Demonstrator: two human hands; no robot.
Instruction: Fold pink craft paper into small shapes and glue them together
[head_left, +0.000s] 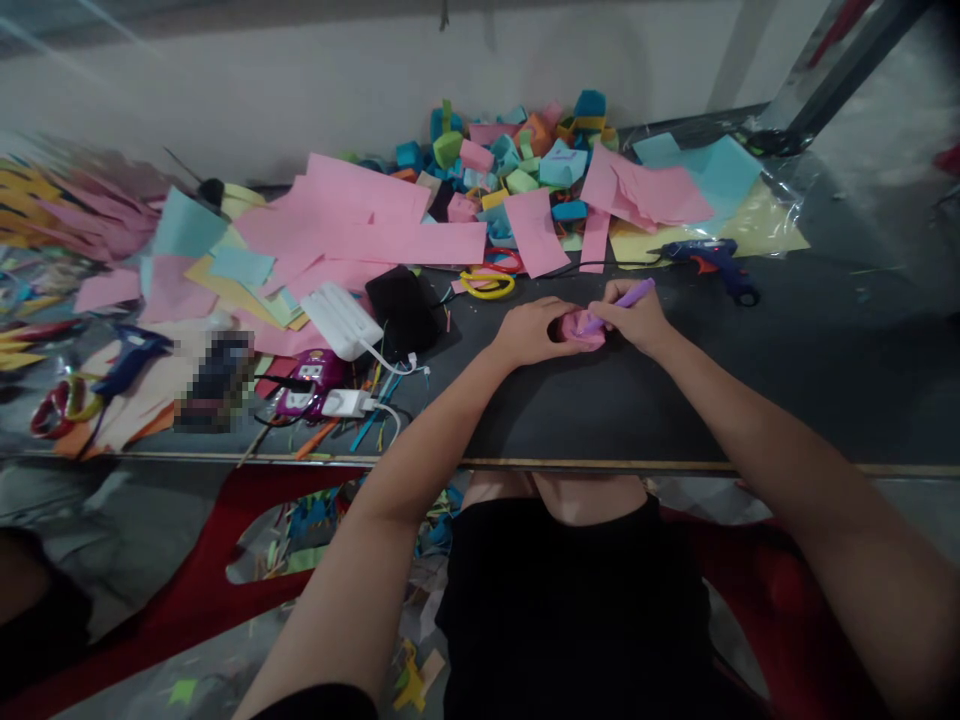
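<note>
My left hand (536, 331), loosely curled, holds a pink paper piece (579, 326); my right hand (636, 316), just beside it, pinches a purple pen (637, 292) over it. I'm probably marking; another stroke would need steadiness.

We can't see the whole pink paper piece (579, 326), lol, because the left hand (534, 332) and right hand (631, 316) cover bits of it. Whether the purple pen (637, 292) has its tip on it is too tiny for us to call. The dark block (216, 382) on the left is pixelated to mush. A white power bank (341, 320) hides part of the black object (401, 308), so we're not naming that one. Paper strips (90, 215) far left go blurry and run off the edge, and a neighbouring person (45, 600) is mostly cropped out.
</note>
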